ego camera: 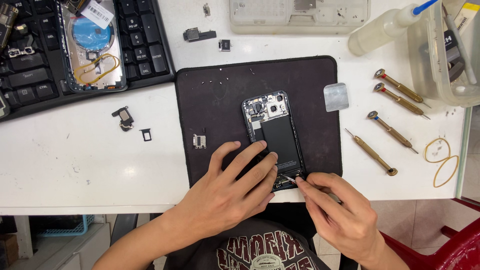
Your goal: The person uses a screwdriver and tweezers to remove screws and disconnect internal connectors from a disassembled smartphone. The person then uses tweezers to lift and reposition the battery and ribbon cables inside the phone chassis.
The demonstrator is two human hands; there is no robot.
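Note:
An opened smartphone [272, 127] lies on a dark work mat [215, 100], its black battery and camera parts exposed. My left hand [235, 185] rests flat on the mat, its fingers pressing the phone's lower left side. Fingers of my right hand [335, 210] pinch thin metal tweezers [290, 178], whose tips reach into the phone's bottom end. The lowest part of the phone is hidden by my fingers.
Several brass screwdrivers [392, 132] lie right of the mat, beside a rubber band [442, 160] and a metal plate [335, 96]. A black keyboard [140, 45] with a phone back cover [92, 45] on it is at top left. Small parts [124, 117] lie scattered; a squeeze bottle [380, 30] and plastic tub [445, 60] stand top right.

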